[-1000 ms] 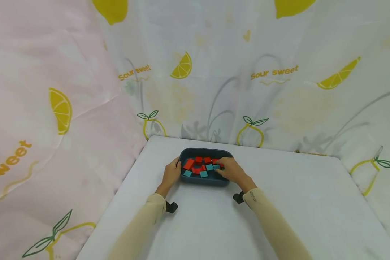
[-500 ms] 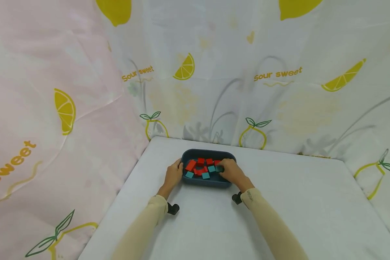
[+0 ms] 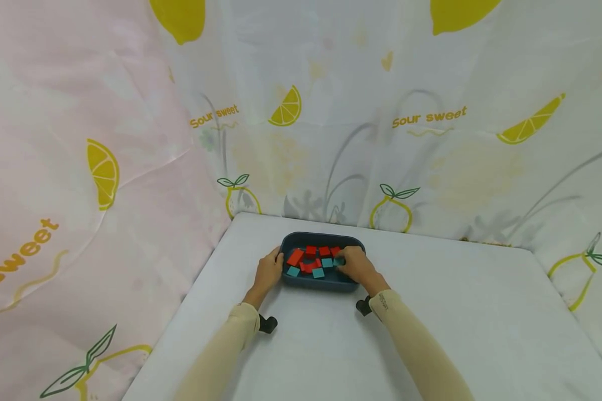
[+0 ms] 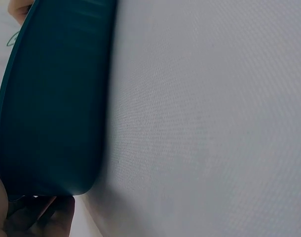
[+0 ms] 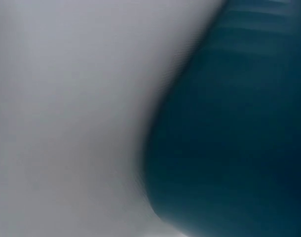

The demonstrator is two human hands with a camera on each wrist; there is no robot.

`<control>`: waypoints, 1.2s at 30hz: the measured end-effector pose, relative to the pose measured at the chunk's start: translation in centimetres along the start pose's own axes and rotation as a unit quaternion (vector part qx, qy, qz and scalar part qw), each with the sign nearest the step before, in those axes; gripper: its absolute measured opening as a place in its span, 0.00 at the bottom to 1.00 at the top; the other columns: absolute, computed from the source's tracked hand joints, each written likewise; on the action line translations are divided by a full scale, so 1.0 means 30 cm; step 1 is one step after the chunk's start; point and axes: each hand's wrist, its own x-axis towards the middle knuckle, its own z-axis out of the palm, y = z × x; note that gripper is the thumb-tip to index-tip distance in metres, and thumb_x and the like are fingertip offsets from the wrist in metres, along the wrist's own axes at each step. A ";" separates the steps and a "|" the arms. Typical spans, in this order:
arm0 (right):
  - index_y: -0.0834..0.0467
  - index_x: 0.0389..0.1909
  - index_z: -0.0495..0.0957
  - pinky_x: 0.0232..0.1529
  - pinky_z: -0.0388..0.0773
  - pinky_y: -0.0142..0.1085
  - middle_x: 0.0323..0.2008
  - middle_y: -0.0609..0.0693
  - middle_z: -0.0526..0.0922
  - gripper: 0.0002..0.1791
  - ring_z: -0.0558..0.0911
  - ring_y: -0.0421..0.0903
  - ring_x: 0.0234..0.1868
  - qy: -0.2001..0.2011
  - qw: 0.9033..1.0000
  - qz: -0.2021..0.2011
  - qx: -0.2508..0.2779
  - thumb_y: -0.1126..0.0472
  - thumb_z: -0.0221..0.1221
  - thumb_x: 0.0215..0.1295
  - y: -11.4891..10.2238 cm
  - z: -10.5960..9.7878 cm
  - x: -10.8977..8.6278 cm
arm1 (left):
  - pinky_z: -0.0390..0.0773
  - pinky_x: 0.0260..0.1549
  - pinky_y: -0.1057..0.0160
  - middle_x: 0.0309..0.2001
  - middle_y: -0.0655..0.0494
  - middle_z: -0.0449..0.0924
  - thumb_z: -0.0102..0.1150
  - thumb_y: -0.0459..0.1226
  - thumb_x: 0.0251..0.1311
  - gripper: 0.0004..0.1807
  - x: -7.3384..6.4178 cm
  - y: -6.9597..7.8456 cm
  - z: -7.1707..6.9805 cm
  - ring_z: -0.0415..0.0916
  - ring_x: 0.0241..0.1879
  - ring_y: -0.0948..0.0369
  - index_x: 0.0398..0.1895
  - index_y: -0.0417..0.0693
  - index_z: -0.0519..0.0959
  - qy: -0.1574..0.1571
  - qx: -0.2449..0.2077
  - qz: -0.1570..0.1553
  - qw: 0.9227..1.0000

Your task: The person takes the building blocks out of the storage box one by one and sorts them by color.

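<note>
A dark blue-green plastic bin (image 3: 321,284) stands on the white table, with several red and teal blocks inside. My left hand (image 3: 268,270) grips the bin's left end, thumb at the rim and fingers against the outer wall, as the left wrist view also shows. Over the bin's right end reaches my right hand (image 3: 357,264), its thumb and fingertips on either side of a teal block (image 3: 338,261). Beside that block lie another teal block (image 3: 327,263) and a red block (image 3: 324,252). An arched red block (image 3: 309,267) sits further left. The right wrist view shows only the bin's outer wall and tabletop.
The white table (image 3: 321,351) extends in front of the bin and to its right. Behind and to the left hangs a lemon-print curtain (image 3: 301,156). A black wrist mount (image 3: 268,324) sits under the left sleeve, another (image 3: 363,306) under the right.
The right thumb and fingers have closed in around the teal block at the bin's right. The left hand keeps its hold on the bin, and the head view has shifted slightly.
</note>
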 end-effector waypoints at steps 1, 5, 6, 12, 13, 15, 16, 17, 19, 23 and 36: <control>0.62 0.43 0.86 0.47 0.79 0.43 0.39 0.53 0.84 0.15 0.81 0.49 0.43 0.006 1.000 -0.003 0.003 0.65 0.72 0.53 0.002 0.000 0.000 | 0.69 0.60 0.48 0.61 0.39 0.73 0.46 0.36 0.73 0.21 0.001 -0.001 0.001 0.70 0.62 0.46 0.64 0.34 0.71 0.001 0.001 0.001 1.000; 0.62 0.41 0.86 0.43 0.79 0.40 0.37 0.52 0.84 0.14 0.80 0.46 0.39 0.031 0.999 -0.016 0.014 0.65 0.72 0.52 0.009 -0.015 -0.002 | 0.69 0.60 0.47 0.61 0.38 0.73 0.47 0.36 0.73 0.21 0.004 -0.004 0.004 0.71 0.61 0.46 0.64 0.33 0.71 0.004 0.003 0.002 1.000; 0.62 0.41 0.87 0.42 0.79 0.39 0.36 0.52 0.84 0.14 0.79 0.45 0.38 0.036 0.999 -0.018 0.018 0.65 0.73 0.52 0.010 -0.022 -0.003 | 0.69 0.60 0.47 0.61 0.38 0.73 0.47 0.36 0.73 0.21 0.005 -0.005 0.004 0.71 0.62 0.46 0.64 0.33 0.71 0.004 0.002 0.002 1.000; 0.64 0.42 0.86 0.33 0.78 0.36 0.33 0.54 0.82 0.15 0.76 0.45 0.31 0.072 0.995 -0.050 0.052 0.68 0.72 0.51 0.016 -0.088 -0.025 | 0.69 0.61 0.47 0.62 0.37 0.72 0.46 0.35 0.74 0.22 0.004 -0.009 0.010 0.69 0.63 0.46 0.65 0.32 0.69 0.002 0.005 0.005 1.000; 0.65 0.42 0.86 0.33 0.78 0.37 0.33 0.54 0.82 0.15 0.76 0.45 0.31 0.078 0.994 -0.057 0.054 0.69 0.72 0.51 0.018 -0.102 -0.029 | 0.68 0.61 0.48 0.62 0.38 0.72 0.46 0.35 0.74 0.22 0.005 -0.008 0.010 0.69 0.63 0.46 0.65 0.32 0.69 0.001 0.006 0.004 1.000; 0.65 0.42 0.86 0.33 0.79 0.37 0.33 0.55 0.82 0.15 0.77 0.46 0.31 0.088 0.993 -0.063 0.053 0.69 0.72 0.51 0.026 -0.131 -0.037 | 0.68 0.61 0.48 0.62 0.38 0.71 0.45 0.36 0.74 0.22 0.009 -0.010 0.009 0.69 0.63 0.46 0.65 0.31 0.69 -0.003 0.008 0.006 1.000; 0.65 0.43 0.86 0.34 0.80 0.37 0.33 0.55 0.82 0.16 0.79 0.47 0.32 0.092 0.992 -0.064 0.053 0.69 0.72 0.51 0.031 -0.145 -0.041 | 0.68 0.61 0.48 0.62 0.38 0.71 0.45 0.36 0.74 0.22 0.010 -0.010 0.007 0.68 0.63 0.46 0.66 0.32 0.68 -0.007 0.008 0.006 1.000; 0.65 0.43 0.85 0.35 0.81 0.37 0.34 0.55 0.82 0.16 0.80 0.47 0.33 0.095 0.992 -0.064 0.052 0.69 0.72 0.51 0.036 -0.158 -0.045 | 0.68 0.61 0.48 0.62 0.38 0.71 0.45 0.36 0.74 0.22 0.011 -0.010 0.005 0.68 0.63 0.46 0.66 0.32 0.68 -0.008 0.008 0.008 1.000; 0.66 0.44 0.85 0.38 0.83 0.39 0.35 0.56 0.82 0.16 0.82 0.50 0.36 0.100 0.991 -0.063 0.058 0.70 0.71 0.51 0.048 -0.186 -0.054 | 0.68 0.61 0.48 0.62 0.38 0.71 0.45 0.36 0.74 0.22 0.011 -0.010 0.001 0.68 0.63 0.46 0.66 0.32 0.68 -0.011 0.007 0.009 1.000; 0.69 0.43 0.84 0.43 0.83 0.41 0.36 0.59 0.81 0.16 0.83 0.55 0.41 0.111 0.990 -0.057 0.068 0.71 0.71 0.51 0.084 -0.233 -0.073 | 0.68 0.61 0.47 0.62 0.37 0.71 0.46 0.35 0.73 0.22 0.011 -0.011 -0.004 0.69 0.63 0.45 0.65 0.31 0.69 -0.013 0.009 0.014 1.000; 0.70 0.43 0.84 0.44 0.82 0.44 0.37 0.59 0.82 0.15 0.83 0.56 0.41 0.111 0.993 0.005 0.051 0.73 0.69 0.52 0.223 -0.292 -0.172 | 0.68 0.61 0.48 0.63 0.37 0.70 0.45 0.36 0.74 0.23 0.015 -0.005 -0.007 0.68 0.64 0.46 0.66 0.31 0.68 -0.019 0.014 0.013 1.000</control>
